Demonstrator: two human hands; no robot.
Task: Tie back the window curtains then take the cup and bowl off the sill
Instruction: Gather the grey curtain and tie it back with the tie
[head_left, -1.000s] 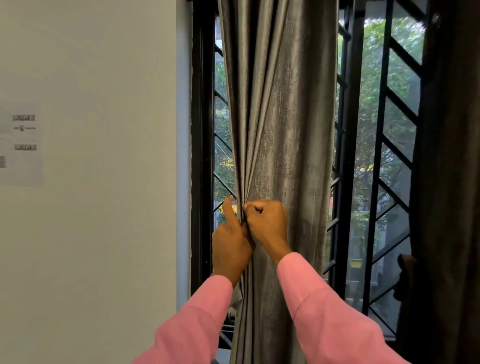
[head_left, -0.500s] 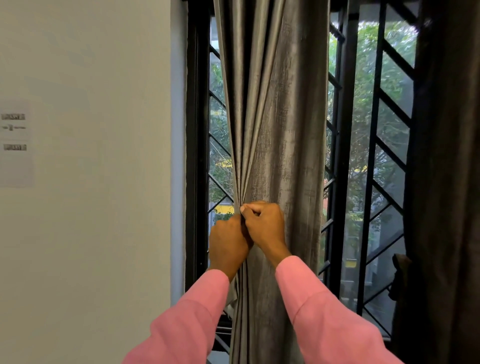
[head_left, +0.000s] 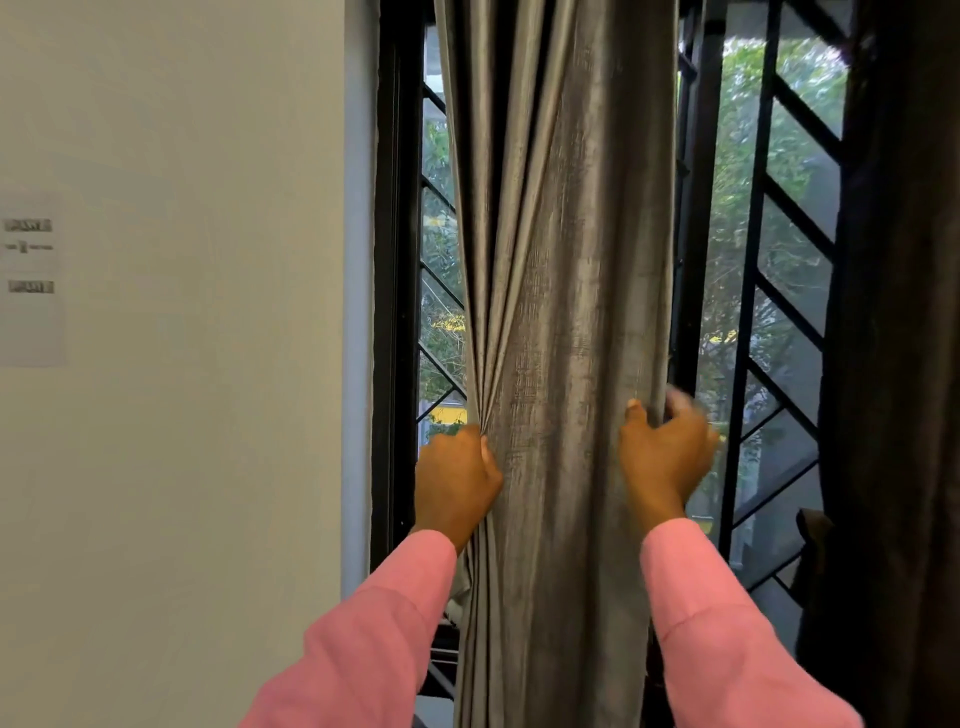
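Observation:
A grey curtain (head_left: 566, 291) hangs gathered in front of the barred window. My left hand (head_left: 457, 480) grips the bunched folds at the curtain's left edge, at about waist height of the panel. My right hand (head_left: 662, 457) is at the curtain's right edge, thumb on the front of the fabric and fingers curling behind it; the fingers are motion-blurred. A second, darker curtain (head_left: 904, 312) hangs at the far right. No cup, bowl or sill shows in this view.
A white wall (head_left: 182, 364) fills the left, with a paper notice (head_left: 31, 280) taped on it. The black window frame (head_left: 395, 312) and diagonal bars (head_left: 789, 291) stand behind the curtains. A dark object (head_left: 810, 530) pokes out beside the dark curtain.
My right hand has let go of the folds beside my left hand and swung right to the curtain's right edge. My left hand keeps its grip on the left folds.

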